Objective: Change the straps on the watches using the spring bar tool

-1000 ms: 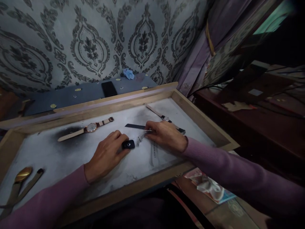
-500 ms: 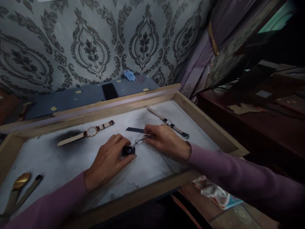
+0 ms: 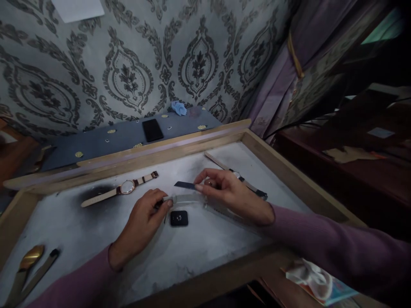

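Note:
My left hand [image 3: 146, 222] pinches one end of a pale translucent watch strap [image 3: 189, 198], which stretches across to below my right hand. Just under the strap, a black square watch case [image 3: 179, 218] rests on the white surface of a wooden-framed tray [image 3: 205, 244], touched by neither hand. My right hand [image 3: 227, 192] is closed, thumb and fingers together at the end of a dark flat strip [image 3: 184, 185] with a slanted tip. What sits inside those fingers is not clear. Behind my right hand lies a partly hidden wristwatch [image 3: 257, 191].
A wristwatch with a pale-lined strap [image 3: 127, 187] lies left of centre. A gold-faced watch [image 3: 31, 257] with a drab strap is at the near left. Past the raised tray edge are a black phone [image 3: 152, 130] and a crumpled blue cloth [image 3: 179, 108].
The black watch case has left my left hand's grip and now lies on the tray. My left hand now holds the translucent strap. My right hand's silvery item no longer shows clearly.

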The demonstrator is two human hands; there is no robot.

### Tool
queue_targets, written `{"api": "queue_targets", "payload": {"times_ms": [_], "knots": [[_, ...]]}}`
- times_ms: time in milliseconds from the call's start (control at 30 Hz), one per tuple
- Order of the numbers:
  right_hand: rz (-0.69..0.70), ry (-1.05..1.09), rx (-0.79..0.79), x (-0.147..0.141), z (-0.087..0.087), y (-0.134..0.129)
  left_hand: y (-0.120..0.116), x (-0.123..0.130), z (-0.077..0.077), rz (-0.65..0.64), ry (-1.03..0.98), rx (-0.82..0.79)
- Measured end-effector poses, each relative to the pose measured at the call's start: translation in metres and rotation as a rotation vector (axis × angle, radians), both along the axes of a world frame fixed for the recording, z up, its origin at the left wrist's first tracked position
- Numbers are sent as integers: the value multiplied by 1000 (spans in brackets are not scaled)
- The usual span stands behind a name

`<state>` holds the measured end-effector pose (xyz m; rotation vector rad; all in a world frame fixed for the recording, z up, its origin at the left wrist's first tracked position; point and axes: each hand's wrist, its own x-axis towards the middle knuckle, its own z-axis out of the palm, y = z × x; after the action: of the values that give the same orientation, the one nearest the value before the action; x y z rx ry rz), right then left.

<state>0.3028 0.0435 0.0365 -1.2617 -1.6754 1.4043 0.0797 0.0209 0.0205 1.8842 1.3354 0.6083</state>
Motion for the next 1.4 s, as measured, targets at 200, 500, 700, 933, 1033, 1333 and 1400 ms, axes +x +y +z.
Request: {"api": "queue_targets", "payload": {"times_ms": [200, 500, 700, 933, 1033, 1333, 1400], "knots": [[-51, 44, -58, 4, -2, 8, 4, -9, -3, 61, -122, -168], [124, 18, -163, 0, 1, 1, 3, -11, -4, 72, -172, -195], [83, -25, -165, 0, -2, 4, 2, -11, -6, 74, -166, -169], [69, -36, -183, -1, 2, 4, 3, -11, -10, 72, -214, -173], [61, -31, -187, -2, 2, 5, 3, -11, -11, 79, -243, -179], [50, 1, -119, -6, 3, 3, 2, -10, -2, 14, -241, -197], [51, 13, -80, -9, 3, 3, 2, -9, 1, -41, -253, -190]]}}
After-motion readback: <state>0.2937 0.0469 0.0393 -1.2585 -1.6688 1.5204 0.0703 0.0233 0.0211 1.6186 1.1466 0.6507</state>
